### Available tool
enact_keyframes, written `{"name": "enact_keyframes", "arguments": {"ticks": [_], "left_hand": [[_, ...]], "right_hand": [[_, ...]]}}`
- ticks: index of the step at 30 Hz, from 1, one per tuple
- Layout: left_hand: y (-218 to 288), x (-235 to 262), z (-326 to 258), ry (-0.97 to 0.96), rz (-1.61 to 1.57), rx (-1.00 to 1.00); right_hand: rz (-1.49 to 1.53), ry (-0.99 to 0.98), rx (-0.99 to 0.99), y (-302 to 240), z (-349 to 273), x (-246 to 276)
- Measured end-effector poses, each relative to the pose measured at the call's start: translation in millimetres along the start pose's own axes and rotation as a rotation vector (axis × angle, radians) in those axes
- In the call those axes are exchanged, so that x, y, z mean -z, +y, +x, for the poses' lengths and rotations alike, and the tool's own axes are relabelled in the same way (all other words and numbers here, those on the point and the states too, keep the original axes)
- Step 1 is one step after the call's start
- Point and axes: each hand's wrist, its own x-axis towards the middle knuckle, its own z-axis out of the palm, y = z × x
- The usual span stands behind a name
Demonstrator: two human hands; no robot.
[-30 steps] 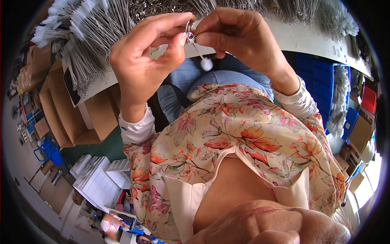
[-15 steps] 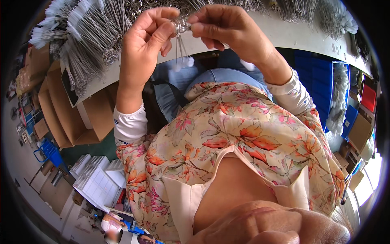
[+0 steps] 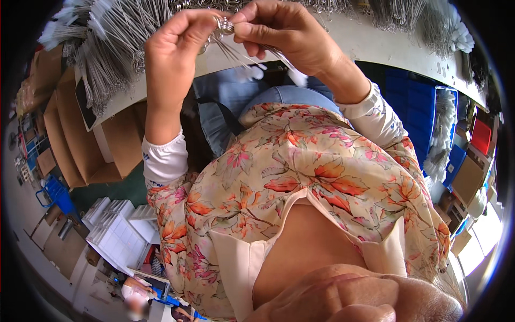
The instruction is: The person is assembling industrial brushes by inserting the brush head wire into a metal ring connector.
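Both my hands are raised close together over the table's near edge, pinching a small cluster of metal rings (image 3: 224,26). My left hand (image 3: 174,53) is closed with thumb and fingertips on the cluster's left side. From the right, my right hand (image 3: 292,40) grips it between thumb and index finger. Thin wire-stemmed brushes (image 3: 230,51) hang from the cluster, fanned out, with fuzzy white tips (image 3: 252,72). My fingers partly cover how the loops and rings join. Left of my hands lies a large heap of similar wire brushes (image 3: 115,43) with white ends.
More wire brushes (image 3: 397,16) lie along the white table (image 3: 365,45) at far right. Blue crates (image 3: 405,102) and a bin of white-tipped brushes (image 3: 442,129) stand right. Left are an open cardboard box (image 3: 102,142), white plastic racks (image 3: 120,231) and another person (image 3: 134,292) farther off.
Both hands have shifted slightly left, still on the ring cluster. The brush stems, which hung nearly straight, now spread to the right.
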Motion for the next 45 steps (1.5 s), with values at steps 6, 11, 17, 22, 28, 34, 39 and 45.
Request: {"name": "enact_keyframes", "arguments": {"ticks": [6, 11, 17, 22, 28, 34, 39, 45], "left_hand": [[-24, 1, 1, 0.265, -0.611, 0.276], [-34, 13, 7, 0.246, -0.685, 0.319], [-30, 8, 8, 0.222, -0.686, 0.315], [-28, 3, 10, 0.19, -0.66, 0.223], [-42, 3, 11, 0.1, -0.654, 0.171], [-47, -10, -3, 0.158, -0.457, 0.146], [-70, -25, -30, 0.232, -0.214, 0.181], [-85, -21, -34, 0.266, -0.386, 0.193]], "right_hand": [[-0.29, -0.055, 0.099, 20, 22, 9], [-0.5, 0.044, -0.023, 4, 24, 15], [-0.672, 0.138, 0.206, -19, 33, 0], [-0.732, 0.161, 0.272, -27, 43, -10], [-0.723, 0.059, 0.047, -50, 63, -8], [-1.133, 0.035, 0.165, -56, 86, 1], [-1.222, -0.036, 0.083, -62, 95, -11], [-1.246, -0.081, 0.241, -43, 118, -5]]}}
